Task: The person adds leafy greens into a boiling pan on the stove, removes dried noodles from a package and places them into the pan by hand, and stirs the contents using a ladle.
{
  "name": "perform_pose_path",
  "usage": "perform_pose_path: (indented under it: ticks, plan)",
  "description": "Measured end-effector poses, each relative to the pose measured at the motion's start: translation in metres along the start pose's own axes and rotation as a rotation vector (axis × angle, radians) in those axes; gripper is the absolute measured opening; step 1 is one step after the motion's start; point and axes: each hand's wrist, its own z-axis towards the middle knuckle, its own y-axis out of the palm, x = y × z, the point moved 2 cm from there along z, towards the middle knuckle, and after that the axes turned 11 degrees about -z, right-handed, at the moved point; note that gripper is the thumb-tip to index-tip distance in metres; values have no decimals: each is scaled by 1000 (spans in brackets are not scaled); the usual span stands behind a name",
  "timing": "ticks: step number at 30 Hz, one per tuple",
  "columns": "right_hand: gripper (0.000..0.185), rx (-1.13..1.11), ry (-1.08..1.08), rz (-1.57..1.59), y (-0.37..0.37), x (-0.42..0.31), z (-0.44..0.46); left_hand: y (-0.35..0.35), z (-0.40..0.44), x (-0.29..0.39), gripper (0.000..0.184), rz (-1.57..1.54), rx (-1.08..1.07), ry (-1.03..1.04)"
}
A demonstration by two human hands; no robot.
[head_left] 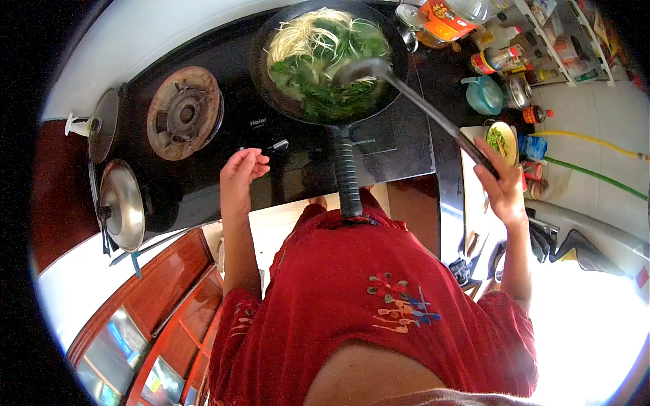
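Observation:
A dark wok with a ribbed black handle sits at the back of the black stove. In it, pale noodles lie at the upper left and leafy greens fill much of the rest. My right hand holds the end of a long dark ladle, whose bowl rests over the greens. My left hand is raised in front of the stove, left of the wok handle, with its fingers curled and thumb against them; nothing shows in it.
An unused burner is left of the wok. Two lids, one of them steel, stand at the far left. At the right are an oil bottle, a blue bowl, a dish of chopped greens and a wire rack.

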Motion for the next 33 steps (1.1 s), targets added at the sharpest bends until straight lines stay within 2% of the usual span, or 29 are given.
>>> perform_pose_path:
  ticks: [2,4,7,10,15,17,23,26,29,33]
  plan:
    - [38,-59,192,13,1,-4,13,-4,-1,-2,24,-2,10,-1]
    - [39,92,115,91,29,13,30,-6,-4,-1,23,-12,12,-5]
    - [39,106,326,307,64,15,65,-6,-8,1,23,-32,29,2]
    - [38,126,386,426,97,11,98,-12,-11,2,23,-52,45,12]
    - [40,170,311,397,133,13,126,-29,-15,-3,23,-60,79,8]
    - [39,88,290,349,133,8,119,-35,-17,-5,23,-63,88,5]
    - [37,-22,243,202,108,-3,74,-32,-17,-4,20,-108,111,-30]
    - [37,18,121,123,94,-6,49,-23,-9,-2,23,-41,73,-13]
    - [36,-81,168,19,77,0,23,-12,-2,1,23,-25,36,-11]
    - [37,-115,200,46,56,0,-2,-3,5,3,24,-20,1,-11]
